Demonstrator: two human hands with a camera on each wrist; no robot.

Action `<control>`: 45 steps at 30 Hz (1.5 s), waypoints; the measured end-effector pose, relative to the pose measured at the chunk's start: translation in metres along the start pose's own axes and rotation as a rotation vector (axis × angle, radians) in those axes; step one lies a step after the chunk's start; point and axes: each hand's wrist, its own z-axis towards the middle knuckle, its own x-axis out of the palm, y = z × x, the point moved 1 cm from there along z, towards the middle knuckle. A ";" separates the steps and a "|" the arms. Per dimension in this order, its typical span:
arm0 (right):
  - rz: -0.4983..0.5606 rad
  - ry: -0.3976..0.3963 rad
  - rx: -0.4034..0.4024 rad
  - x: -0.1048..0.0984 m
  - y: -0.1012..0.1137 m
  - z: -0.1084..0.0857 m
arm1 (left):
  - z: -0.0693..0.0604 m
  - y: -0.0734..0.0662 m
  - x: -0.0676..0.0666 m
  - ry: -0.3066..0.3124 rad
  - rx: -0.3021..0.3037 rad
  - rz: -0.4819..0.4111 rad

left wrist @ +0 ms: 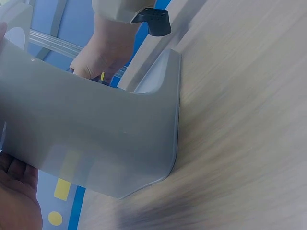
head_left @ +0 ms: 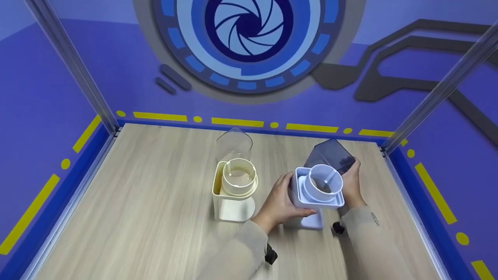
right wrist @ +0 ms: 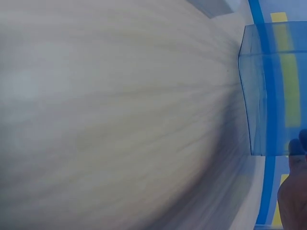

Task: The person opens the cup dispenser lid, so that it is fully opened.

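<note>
A pale lavender dispenser body (head_left: 301,196) with a round collar on top is gripped by my left hand (head_left: 281,200) around its upper left side. From the left wrist view, the dispenser's smooth wall (left wrist: 96,115) runs down to a wider foot near the table; whether it touches is unclear. My right hand (head_left: 352,184) holds a smoky see-through container (head_left: 330,155) behind the dispenser, fingers at its right side. In the right wrist view this clear container (right wrist: 271,96) is tilted off the table, with part of the right hand (right wrist: 293,196) below it.
To the left stands a cream dispenser (head_left: 225,208) with a similar round collar. Behind it is a clear container (head_left: 234,144). A wooden table (head_left: 148,202) lies underneath, bounded by blue printed panels (head_left: 116,70) and metal posts (head_left: 78,66).
</note>
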 end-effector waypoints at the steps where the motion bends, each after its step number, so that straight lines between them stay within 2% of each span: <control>1: 0.003 0.003 -0.002 0.001 0.000 0.001 | 0.000 0.000 -0.001 -0.006 0.006 0.004; 8: -0.010 0.018 -0.048 0.001 -0.001 0.004 | 0.001 -0.001 -0.001 -0.049 0.054 0.020; 14: -0.009 0.010 -0.031 -0.001 -0.004 -0.003 | -0.001 0.000 0.003 -0.050 0.089 -0.005; 17: 0.002 0.017 -0.038 -0.002 -0.004 -0.006 | -0.002 -0.002 0.003 -0.033 0.073 -0.034; 20: -0.019 0.052 0.019 -0.004 0.000 -0.010 | -0.004 -0.004 0.001 -0.017 0.026 -0.064; 22: -0.028 0.079 0.040 -0.005 0.005 -0.012 | -0.006 -0.006 0.000 -0.020 0.010 -0.061; 24: -0.041 0.074 0.021 -0.007 0.011 -0.015 | -0.008 -0.012 -0.004 -0.030 0.009 -0.042; 27: -0.022 0.029 -0.071 -0.012 0.021 -0.018 | -0.010 -0.026 -0.010 -0.052 0.069 0.008; 32: -0.001 -0.069 -0.179 -0.025 0.037 -0.024 | -0.016 -0.059 -0.025 -0.087 0.235 0.092; 39: 0.066 -0.169 -0.316 -0.046 0.062 -0.029 | -0.025 -0.110 -0.057 -0.082 0.437 0.120; 42: 0.020 -0.195 -0.367 -0.054 0.071 -0.030 | -0.030 -0.128 -0.074 -0.089 0.510 0.187; 45: -0.084 -0.219 -0.404 -0.063 0.077 -0.030 | -0.034 -0.139 -0.094 -0.102 0.559 0.254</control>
